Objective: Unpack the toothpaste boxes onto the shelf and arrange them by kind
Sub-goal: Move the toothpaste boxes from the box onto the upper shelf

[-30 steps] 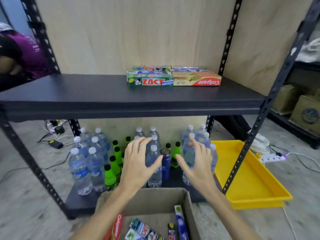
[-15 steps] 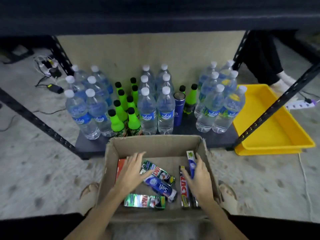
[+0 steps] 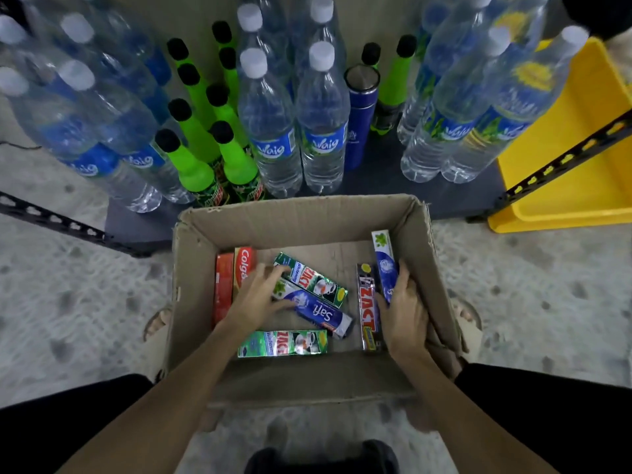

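Both hands were down inside the cardboard box [image 3: 301, 217], which sat on the floor just in front of the bottom shelf [image 3: 393, 179]. The left hand [image 3: 254, 299] lay near the box's left side with its fingers spread and lightly bent, fingertips touching the blue Safi toothpaste box [image 3: 316, 311] and the green Zact box [image 3: 313, 280] just beyond it; it had not closed round either. Left of that hand, against the box's left wall, stood the red Colgate boxes [image 3: 236, 275]. The right hand [image 3: 405, 314] was near the box's right wall, its fingers curled round the lower end of a blue-and-white toothpaste box [image 3: 384, 261], with a silver Zact box [image 3: 366, 302] lying just left of it. Another green Zact box [image 3: 284, 343] lay near the box's front wall. Behind the box, water bottles [image 3: 270, 131] and green bottles [image 3: 191, 159] stood on the shelf.
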The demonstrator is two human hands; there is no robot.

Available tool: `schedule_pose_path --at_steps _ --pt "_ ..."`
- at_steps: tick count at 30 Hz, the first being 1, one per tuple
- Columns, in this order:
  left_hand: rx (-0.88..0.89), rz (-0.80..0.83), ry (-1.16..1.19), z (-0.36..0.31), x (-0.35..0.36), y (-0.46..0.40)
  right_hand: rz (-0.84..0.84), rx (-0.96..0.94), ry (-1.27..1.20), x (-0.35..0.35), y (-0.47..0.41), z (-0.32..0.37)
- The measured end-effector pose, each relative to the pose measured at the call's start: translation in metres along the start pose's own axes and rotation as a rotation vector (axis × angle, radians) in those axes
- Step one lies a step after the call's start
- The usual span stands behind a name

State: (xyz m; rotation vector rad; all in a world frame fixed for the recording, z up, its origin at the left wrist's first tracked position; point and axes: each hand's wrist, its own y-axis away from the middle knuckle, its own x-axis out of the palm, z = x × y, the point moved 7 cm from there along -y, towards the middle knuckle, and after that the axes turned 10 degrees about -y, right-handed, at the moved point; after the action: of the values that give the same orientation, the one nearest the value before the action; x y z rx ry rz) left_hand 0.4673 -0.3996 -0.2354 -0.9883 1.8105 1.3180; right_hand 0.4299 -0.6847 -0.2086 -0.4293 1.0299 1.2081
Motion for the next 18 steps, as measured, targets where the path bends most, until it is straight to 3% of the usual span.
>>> schedule_pose_path --at_steps 5,9,18 --pt "0.131 -0.046 -0.159 -0.009 0.005 -0.037 0.009 0.000 -0.002 0.006 -0.008 -0.004" --pt "0.256 0.009 -0.240 -0.022 0.017 -0.057 -0.013 -0.016 0.006 0.006 -0.010 -0.006" --pt "0.277 0.069 -0.322 -0.016 0.025 -0.065 -0.073 -0.052 -0.141 -0.004 -0.006 0.001"
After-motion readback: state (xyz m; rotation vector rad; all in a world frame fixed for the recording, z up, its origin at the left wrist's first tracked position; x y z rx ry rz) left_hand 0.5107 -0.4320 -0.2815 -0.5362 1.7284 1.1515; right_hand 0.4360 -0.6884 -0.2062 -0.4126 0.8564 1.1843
